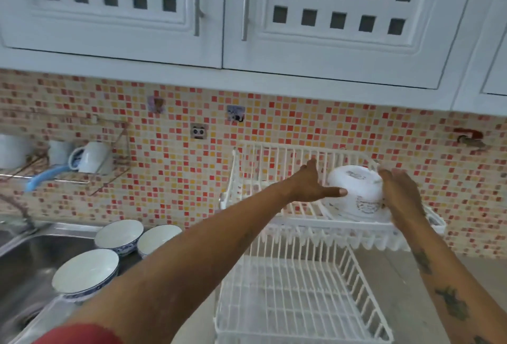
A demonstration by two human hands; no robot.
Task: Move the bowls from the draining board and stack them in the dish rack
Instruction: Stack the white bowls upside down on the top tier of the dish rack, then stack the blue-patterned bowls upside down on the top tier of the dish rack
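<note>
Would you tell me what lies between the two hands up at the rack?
In the head view, an upturned white bowl sits between the left hand and right hand.

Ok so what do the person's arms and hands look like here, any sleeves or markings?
Both hands are bare, with no gloves. The left hand comes from an arm with a red sleeve at its top. The right hand has a bare forearm with dark tattoos.
</note>
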